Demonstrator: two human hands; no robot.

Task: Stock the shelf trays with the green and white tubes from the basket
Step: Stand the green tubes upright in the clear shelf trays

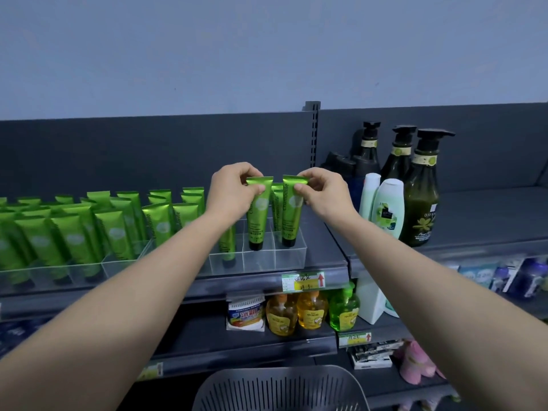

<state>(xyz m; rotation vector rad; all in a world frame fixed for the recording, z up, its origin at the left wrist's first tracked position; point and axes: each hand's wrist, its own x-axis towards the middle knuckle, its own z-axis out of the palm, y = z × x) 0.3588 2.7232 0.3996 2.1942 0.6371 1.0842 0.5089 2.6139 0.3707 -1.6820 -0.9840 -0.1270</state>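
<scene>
Reaching up and forward, both bare forearms stretch toward the top shelf, wrists nearly level, hands close together but apart. Left hand [232,191] pinches the flat crimped top of a green tube [258,213] between thumb and fingers, palm turned inward. Right hand [321,192] pinches the crimped top of a second green tube [292,212] the same way. Both tubes hang upright below the fingers, long axis vertical, dark caps down, crimped ends up; each leans slightly so the caps sit closer together than straight down. Lettering runs up the tube side.

Caps sit inside the clear tray [289,259] directly under the hands, one tube per compartment, side by side; whether the caps touch the tray floor cannot be told. More tubes stand behind them in the tray, partly hidden. Left of the left forearm, a longer clear tray [74,269] holds rows of upright green tubes. Right of the right hand stand white bottles [387,207] and dark pump bottles [421,188]. Below both forearms, near the body, is the grey slotted basket [280,391]; contents not visible.
</scene>
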